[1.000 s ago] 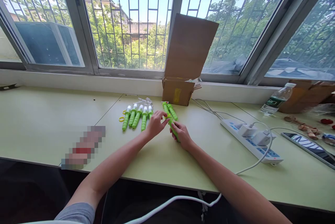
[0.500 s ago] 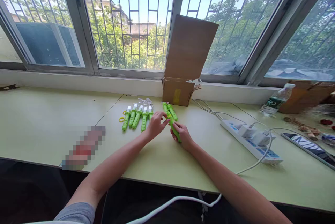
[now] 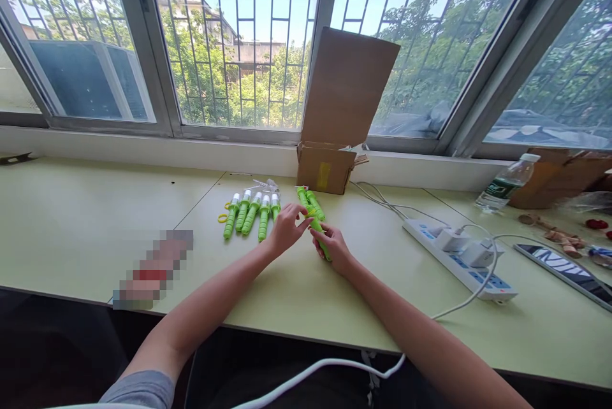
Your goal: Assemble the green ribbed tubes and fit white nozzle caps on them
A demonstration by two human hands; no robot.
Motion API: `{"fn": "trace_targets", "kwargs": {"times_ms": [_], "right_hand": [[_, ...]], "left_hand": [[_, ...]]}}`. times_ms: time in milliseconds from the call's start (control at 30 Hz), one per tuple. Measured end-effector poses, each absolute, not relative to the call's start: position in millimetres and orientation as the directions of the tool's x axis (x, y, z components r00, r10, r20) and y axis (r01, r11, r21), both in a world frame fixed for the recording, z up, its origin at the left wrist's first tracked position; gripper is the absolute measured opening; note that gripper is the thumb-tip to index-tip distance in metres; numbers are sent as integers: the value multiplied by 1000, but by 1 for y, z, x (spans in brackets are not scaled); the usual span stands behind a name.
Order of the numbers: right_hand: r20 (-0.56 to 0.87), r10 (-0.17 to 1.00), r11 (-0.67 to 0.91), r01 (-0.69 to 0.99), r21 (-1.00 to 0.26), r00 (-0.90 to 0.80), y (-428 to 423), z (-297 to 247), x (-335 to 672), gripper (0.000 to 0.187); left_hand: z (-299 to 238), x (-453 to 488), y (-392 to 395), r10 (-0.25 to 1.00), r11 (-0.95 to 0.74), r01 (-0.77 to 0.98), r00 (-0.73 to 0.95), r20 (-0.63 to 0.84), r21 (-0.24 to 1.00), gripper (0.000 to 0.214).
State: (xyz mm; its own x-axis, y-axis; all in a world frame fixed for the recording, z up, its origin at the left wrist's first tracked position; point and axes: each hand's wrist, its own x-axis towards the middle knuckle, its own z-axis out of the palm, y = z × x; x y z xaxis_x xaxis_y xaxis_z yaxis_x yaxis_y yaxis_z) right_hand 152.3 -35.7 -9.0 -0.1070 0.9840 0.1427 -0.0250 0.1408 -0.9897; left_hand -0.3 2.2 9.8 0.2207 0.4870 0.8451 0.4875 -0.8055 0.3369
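My right hand (image 3: pixel 336 247) is closed around a green ridged handle (image 3: pixel 317 225) that points up and to the left, just above the table. At its upper end my left hand (image 3: pixel 289 228) pinches a small yellow piece (image 3: pixel 310 212), perhaps a ring; its exact shape is too small to tell. Left of my hands lie several similar green handles (image 3: pixel 242 213) with white tops, two yellow rings (image 3: pixel 222 218) beside them. Behind the held handle, two more green handles (image 3: pixel 315 205) rest near the carton.
An open cardboard box (image 3: pixel 319 168) stands against the window sill. To the right are a white power strip (image 3: pixel 454 258) with plugs and cables, a water bottle (image 3: pixel 507 183) and a phone (image 3: pixel 564 272). A blurred-out item (image 3: pixel 153 272) lies at front left.
The yellow piece between my left fingers has tilted slightly at the handle's upper end. Both hands stay in nearly the same place.
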Motion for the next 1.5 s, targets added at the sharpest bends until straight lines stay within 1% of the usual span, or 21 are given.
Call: {"fn": "trace_targets", "kwargs": {"times_ms": [133,200,500,733,1000,1267,1400,1500], "right_hand": [[116,991,116,-7,-993,-63,-34,-11,154,43],[109,991,108,-11,-994,-72,-33,-11,154,43],[135,986,129,-70,-989,-102,-33,-11,155,36],[110,979,103,-50,-993,-173,-33,-10,152,41],[64,989,57,-59,-997,-132,-30,-13,152,42],[72,984,52,-119,-992,-163,-33,-9,154,36],[99,981,87,-79,-993,-165,-36,-7,153,33],[115,986,113,-21,-993,-122,-36,-8,153,37]], "left_hand": [[9,0,3,494,-800,491,212,843,345,15],[8,0,4,493,-798,495,207,845,345,15],[6,-2,6,494,-799,492,212,843,345,15],[5,-3,8,516,-789,497,219,828,360,15],[5,-3,9,534,-787,489,236,812,375,20],[7,-1,4,529,-793,475,226,818,381,22],[7,0,4,537,-790,471,226,813,391,22],[6,-1,5,547,-786,472,231,805,399,22]]}}
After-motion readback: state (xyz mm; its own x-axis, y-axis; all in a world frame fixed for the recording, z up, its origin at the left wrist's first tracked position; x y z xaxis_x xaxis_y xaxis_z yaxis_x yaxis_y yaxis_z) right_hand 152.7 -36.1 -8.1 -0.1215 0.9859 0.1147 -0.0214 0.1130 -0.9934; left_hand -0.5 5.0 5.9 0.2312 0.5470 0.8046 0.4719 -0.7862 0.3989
